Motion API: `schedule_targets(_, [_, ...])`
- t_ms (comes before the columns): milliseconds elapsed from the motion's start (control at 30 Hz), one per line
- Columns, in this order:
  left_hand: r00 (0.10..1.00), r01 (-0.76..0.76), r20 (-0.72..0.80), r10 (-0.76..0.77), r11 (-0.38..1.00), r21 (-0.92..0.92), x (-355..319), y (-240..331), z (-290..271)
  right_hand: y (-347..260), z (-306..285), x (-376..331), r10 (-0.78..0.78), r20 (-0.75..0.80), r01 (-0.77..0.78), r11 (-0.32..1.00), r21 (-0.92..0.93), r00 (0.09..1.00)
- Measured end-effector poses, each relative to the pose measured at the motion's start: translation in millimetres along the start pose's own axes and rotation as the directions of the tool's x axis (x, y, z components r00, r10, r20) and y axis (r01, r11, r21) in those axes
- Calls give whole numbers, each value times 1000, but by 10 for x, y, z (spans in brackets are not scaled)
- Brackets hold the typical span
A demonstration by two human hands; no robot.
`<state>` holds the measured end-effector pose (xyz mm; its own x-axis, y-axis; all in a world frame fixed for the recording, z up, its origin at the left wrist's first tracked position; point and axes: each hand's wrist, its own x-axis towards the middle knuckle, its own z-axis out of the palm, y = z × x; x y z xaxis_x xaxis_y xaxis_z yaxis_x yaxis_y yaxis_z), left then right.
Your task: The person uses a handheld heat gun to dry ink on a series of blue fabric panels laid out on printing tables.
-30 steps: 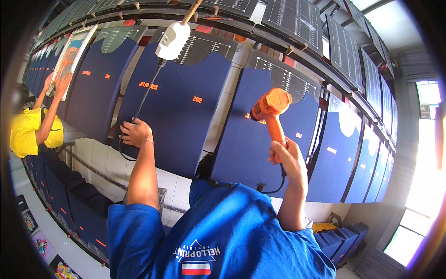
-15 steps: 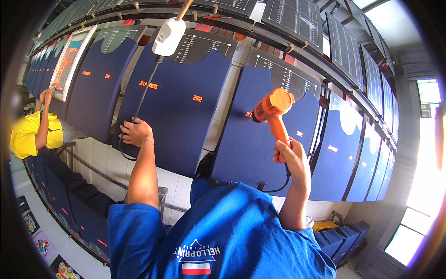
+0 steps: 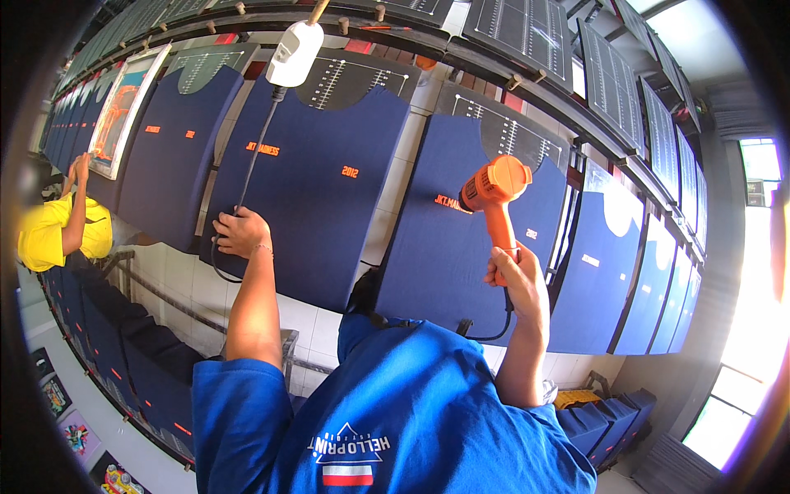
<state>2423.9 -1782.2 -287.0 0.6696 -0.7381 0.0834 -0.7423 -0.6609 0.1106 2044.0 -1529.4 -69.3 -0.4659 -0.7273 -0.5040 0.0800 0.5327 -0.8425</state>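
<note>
At two o'clock my right hand wraps round the handle of an orange plastic heat gun (probably light and stiff, best gripped there, off the nozzle), while at nine my left hand, loosely curled, holds a thin black cord.

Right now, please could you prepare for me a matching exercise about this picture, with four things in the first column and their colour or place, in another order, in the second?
Column one
1. Heat gun
2. Power connector
3. Cable below the connector
4. Co-worker's top

Column two
A. Dark, running down to the left hand
B. Yellow, at the far left of the picture
C. Orange, held in the right hand
D. White, near the picture's upper edge

Right pairs: 1-C, 2-D, 3-A, 4-B.
</note>
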Motion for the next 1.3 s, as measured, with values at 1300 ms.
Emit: schedule_targets(1300, [1000, 15, -2, -15, 1000, 6, 37, -18, 39, 55, -244, -75, 0, -16, 0, 1000, 11, 1000])
